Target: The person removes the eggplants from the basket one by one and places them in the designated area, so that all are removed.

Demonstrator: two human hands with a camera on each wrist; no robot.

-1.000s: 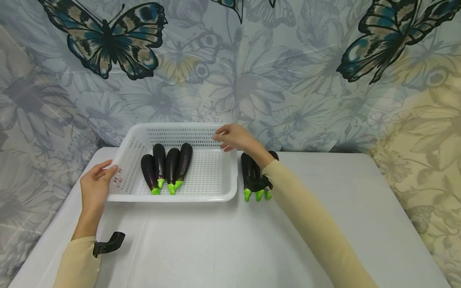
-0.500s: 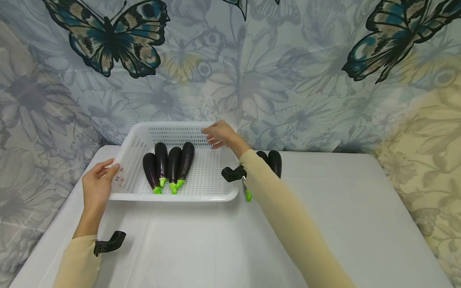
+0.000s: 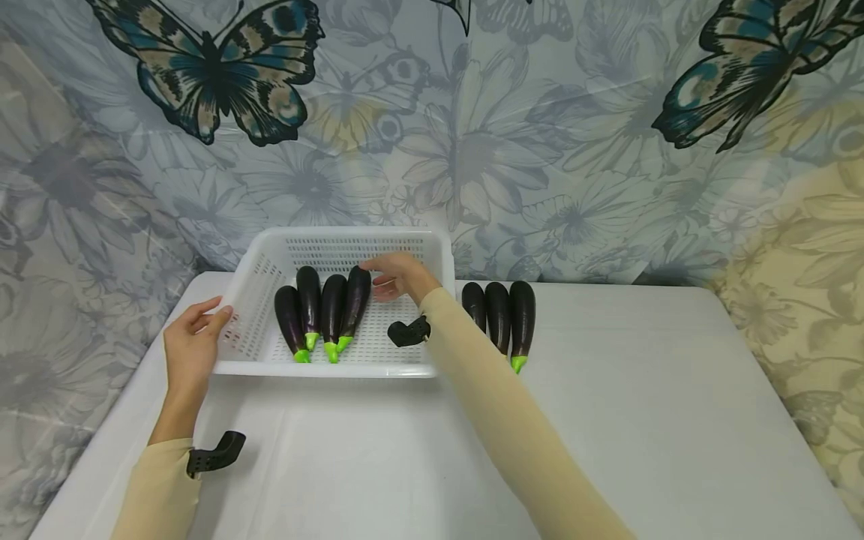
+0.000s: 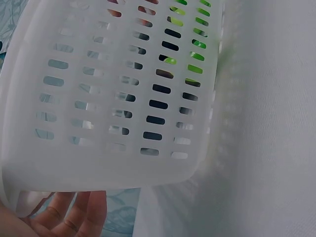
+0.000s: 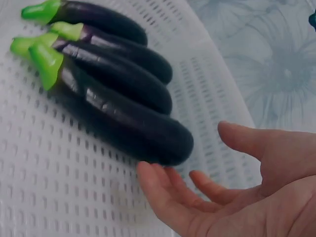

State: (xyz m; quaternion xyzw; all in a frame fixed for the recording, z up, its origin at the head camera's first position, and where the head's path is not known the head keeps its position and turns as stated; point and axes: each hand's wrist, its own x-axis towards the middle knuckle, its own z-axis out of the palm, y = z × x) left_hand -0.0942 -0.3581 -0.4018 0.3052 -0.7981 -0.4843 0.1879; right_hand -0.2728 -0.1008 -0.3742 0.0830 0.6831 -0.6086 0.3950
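Observation:
Several dark purple eggplants (image 3: pixel 332 304) with bright green stem ends lie side by side in a white plastic basket (image 3: pixel 283 368) with slotted walls. My left hand (image 3: pixel 192 345) grips the basket's left rim; its fingers (image 4: pixel 69 217) show below the rim in the left wrist view. Inside the basket, my right hand (image 3: pixel 401 277) is spread with thumb and fingers apart. Its fingertips (image 5: pixel 148 173) are right at the blunt end of the rightmost eggplant (image 5: pixel 123 118), with nothing held in the palm.
Three more eggplants (image 3: pixel 498 311) lie on the white table (image 3: pixel 641 390) just right of the basket, partly hidden by my right sleeve. A patterned cloth backdrop (image 3: pixel 540 150) with butterflies rises behind the table. Black wrist mounts (image 3: pixel 217 454) sit on both forearms.
My right hand has moved left and down from the basket's far right corner to the rightmost eggplant inside. The left hand stays on the rim, and the eggplants have not visibly shifted.

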